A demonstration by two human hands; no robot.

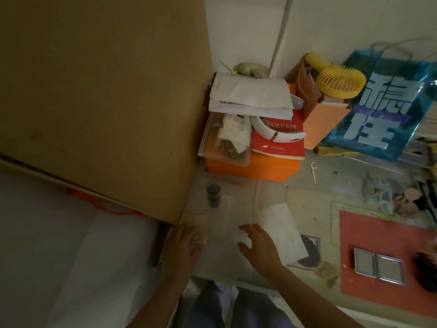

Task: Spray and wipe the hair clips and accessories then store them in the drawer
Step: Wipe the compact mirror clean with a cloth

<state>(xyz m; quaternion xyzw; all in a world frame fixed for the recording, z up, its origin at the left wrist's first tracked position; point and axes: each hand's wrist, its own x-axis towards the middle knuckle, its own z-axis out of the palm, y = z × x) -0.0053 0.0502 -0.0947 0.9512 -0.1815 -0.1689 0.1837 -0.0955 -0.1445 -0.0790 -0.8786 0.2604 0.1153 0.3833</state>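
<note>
Presently, the head view looks down on a cluttered desk (236, 263) beside a tall brown panel (106, 102). The left hand (186, 245) rests at the desk's left edge with its fingers laid over a small tan object; whether it grips that object cannot be told through the blur. The right hand (257, 247) lies with fingers spread and relaxed, fingertips on the near corner of a white wipe (283, 233) lying flat on the desk, holding nothing. A small dark spray bottle (214, 194) stands upright beyond the hands, apart from both. The hair accessories (399, 200), pale and tangled, lie at the far right, well apart from both hands, with a dark clip (425, 268) at the right edge on a red mat (378, 233). An orange box (250, 169) at the back carries a red book (279, 143) and papers (250, 95). A yellow fan (340, 81) and blue bag (383, 110) stand behind.
</note>
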